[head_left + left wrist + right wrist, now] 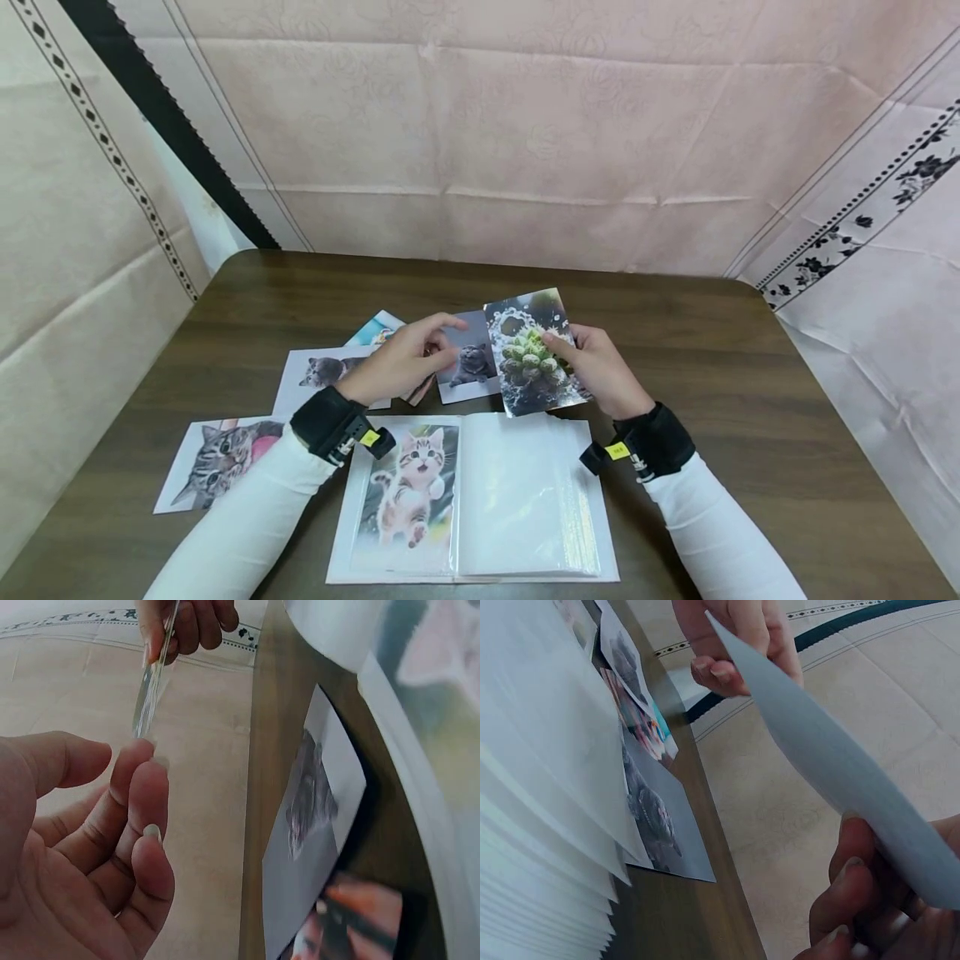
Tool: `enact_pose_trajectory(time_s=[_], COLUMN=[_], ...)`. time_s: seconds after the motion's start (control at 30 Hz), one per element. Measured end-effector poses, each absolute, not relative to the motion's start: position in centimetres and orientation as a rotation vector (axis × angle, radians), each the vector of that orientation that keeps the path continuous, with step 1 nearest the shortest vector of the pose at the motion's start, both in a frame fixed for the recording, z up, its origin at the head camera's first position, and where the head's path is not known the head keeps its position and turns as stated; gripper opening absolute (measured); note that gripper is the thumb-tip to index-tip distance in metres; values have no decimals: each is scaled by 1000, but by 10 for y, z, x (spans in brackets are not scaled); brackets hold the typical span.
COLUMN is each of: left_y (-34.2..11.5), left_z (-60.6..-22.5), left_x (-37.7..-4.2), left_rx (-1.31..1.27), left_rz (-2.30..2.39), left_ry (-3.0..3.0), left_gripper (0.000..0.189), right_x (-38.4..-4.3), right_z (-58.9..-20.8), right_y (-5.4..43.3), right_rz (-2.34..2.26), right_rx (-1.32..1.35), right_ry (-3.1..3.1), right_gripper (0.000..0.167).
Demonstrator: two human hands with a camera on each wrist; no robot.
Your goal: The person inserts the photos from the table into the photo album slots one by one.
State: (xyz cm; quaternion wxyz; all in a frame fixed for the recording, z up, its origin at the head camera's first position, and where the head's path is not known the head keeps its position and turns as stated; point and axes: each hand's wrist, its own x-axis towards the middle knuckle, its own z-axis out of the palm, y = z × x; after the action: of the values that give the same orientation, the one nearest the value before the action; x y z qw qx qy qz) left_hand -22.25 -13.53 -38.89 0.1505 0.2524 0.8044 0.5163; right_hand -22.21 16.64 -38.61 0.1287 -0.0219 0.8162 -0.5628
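My right hand (603, 375) pinches a photo print of a green succulent with water splashes (528, 354) between thumb and fingers, raised above the far side of the album. In the right wrist view its blank back (832, 757) shows. My left hand (408, 354) hovers to the left of the print, fingers loosely bent and thumb apart. In the left wrist view its fingertips (150, 780) come close to the print's edge; whether they touch cannot be told. Below both hands a photo album (525, 500) lies spread, a kitten photo (412, 487) on its left page and a blank clear sleeve on its right.
A grey cat photo (468, 358) lies partly behind the held print. Left of the album are a photo of two kittens (322, 371), a tabby cat photo (221, 458) and a bluish print (375, 327). The wooden table (720, 400) meets hanging cloth at its back.
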Motion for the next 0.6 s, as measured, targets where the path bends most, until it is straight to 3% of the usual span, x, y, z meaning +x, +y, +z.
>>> enact_pose_trajectory(time_s=[0.37,0.6], left_y=[-96,-92], left_z=[-396,-395], left_x=[-230,-228], left_rx=[556,568], left_rz=[1613,1723], left_ry=[2295,2242], left_gripper=[76,72], right_x=[-212,-207], right_z=[-396,-392], right_y=[157,155], right_rz=[-1715,-1733], right_rx=[-92,-144], right_ry=[2300,2244], right_gripper=[36,39])
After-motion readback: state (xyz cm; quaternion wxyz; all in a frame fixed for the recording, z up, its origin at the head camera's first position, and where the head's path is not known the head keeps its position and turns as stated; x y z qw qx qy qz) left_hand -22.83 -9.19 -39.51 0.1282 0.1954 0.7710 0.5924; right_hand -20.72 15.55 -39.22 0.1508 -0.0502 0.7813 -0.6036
